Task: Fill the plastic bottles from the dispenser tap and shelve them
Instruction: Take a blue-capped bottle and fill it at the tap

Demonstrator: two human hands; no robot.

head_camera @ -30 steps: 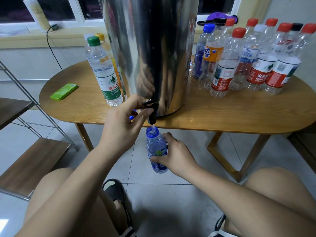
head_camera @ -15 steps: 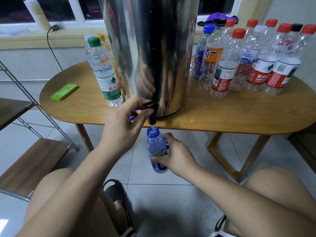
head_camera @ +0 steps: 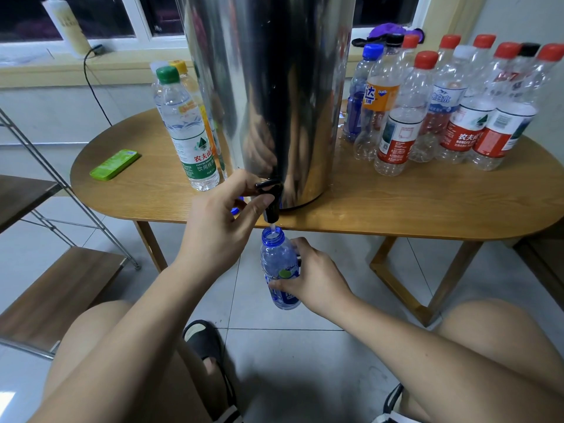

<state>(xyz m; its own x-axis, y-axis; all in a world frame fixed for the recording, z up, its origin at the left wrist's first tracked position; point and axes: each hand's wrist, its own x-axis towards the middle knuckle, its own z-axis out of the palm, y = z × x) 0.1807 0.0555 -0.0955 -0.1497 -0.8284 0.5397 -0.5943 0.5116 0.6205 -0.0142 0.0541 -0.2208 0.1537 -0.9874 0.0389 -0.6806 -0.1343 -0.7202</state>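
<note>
The left grip [head_camera: 219, 227] pinches the tap [head_camera: 270, 199]; the right grip [head_camera: 314, 279] clasps the blue bottle [head_camera: 279, 261] (uncapped) at the tap's six o'clock.

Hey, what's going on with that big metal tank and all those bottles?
A person is filling a blue bottle from the steel dispenser on the table. The left hand grips the black tap; the right hand holds the bottle, uncapped, under the spout. Many capped bottles stand on either side of the dispenser.
</note>
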